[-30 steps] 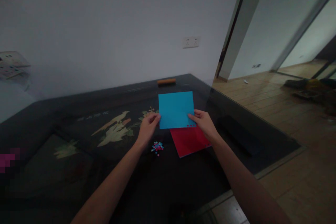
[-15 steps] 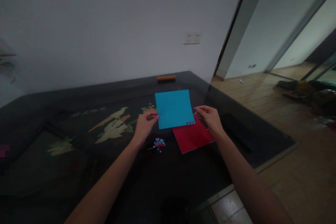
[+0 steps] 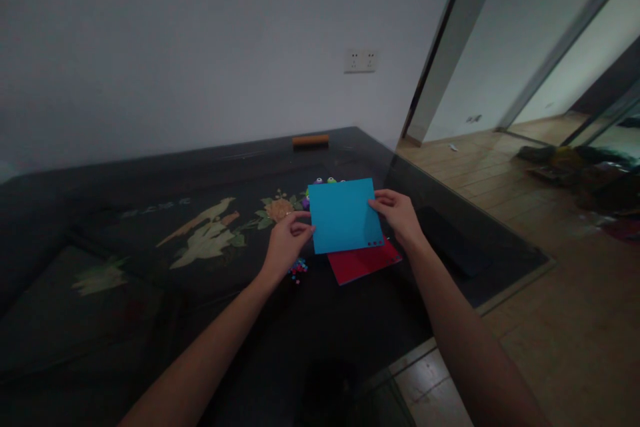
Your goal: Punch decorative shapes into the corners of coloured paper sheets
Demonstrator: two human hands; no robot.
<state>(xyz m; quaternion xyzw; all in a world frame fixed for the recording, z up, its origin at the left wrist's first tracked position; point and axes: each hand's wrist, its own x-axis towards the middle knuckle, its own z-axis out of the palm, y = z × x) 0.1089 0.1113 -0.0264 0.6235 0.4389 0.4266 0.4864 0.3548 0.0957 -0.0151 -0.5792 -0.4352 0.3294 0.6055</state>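
Observation:
A square sheet of blue paper [image 3: 344, 215] is held up above the table, with a short row of small punched holes near its lower right corner. My left hand [image 3: 290, 237] pinches its left edge, and my right hand [image 3: 397, 212] grips the right edge near the top. Below it lies red paper [image 3: 364, 263], partly covered by the blue sheet. Tiny blue and red paper cutouts [image 3: 299, 269] are heaped beside my left wrist. Behind the blue sheet, small purple and green objects with eye shapes [image 3: 330, 180] peek out, mostly hidden.
The dark table [image 3: 240, 340] carries a bird-and-flower picture [image 3: 207, 240]. An orange-brown cylinder [image 3: 311, 141] lies near the far edge by the wall. A dark flat object [image 3: 447, 243] rests right of my right forearm. Assorted items [image 3: 575, 167] sit on the floor at right.
My right hand has closed on the blue sheet's right edge, where it was apart before. The sheet has shifted slightly right, and the eyed objects behind it have come into view.

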